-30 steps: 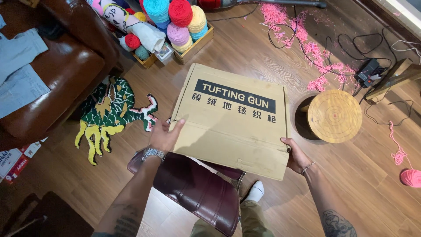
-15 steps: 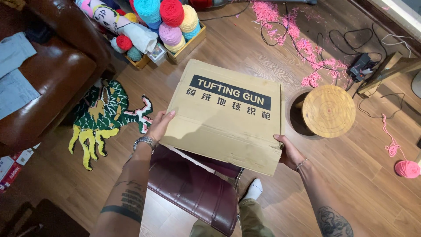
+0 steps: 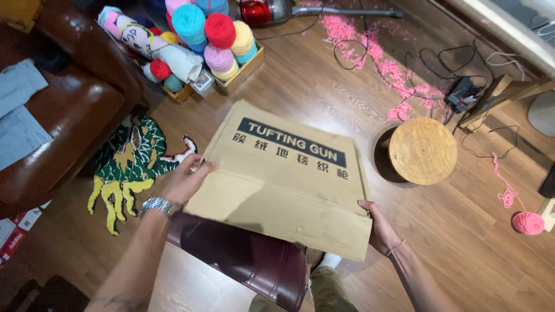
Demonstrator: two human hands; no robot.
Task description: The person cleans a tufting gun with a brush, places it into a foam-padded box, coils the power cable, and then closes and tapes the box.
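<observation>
A flat brown cardboard box [image 3: 283, 185] with a black printed band on its top is held over a dark red leather stool [image 3: 243, 263]. My left hand [image 3: 185, 180], with a metal watch at the wrist, grips the box's left edge. My right hand [image 3: 378, 225], wearing a thin bracelet, holds the box's lower right corner from beneath. The box is tilted, its near edge lower.
A round wooden stool [image 3: 423, 150] stands to the right. A green and yellow tufted rug piece [image 3: 130, 164] lies on the wood floor at left, beside a brown leather sofa [image 3: 63, 115]. Crates of yarn cones [image 3: 222, 43] sit beyond. Pink yarn scraps [image 3: 381, 63], cables and a pink yarn ball [image 3: 527, 222] lie at right.
The box has tipped so its near edge drops lower, and my left hand has shifted along the left edge. The view has moved slightly; both hands keep their grip.
</observation>
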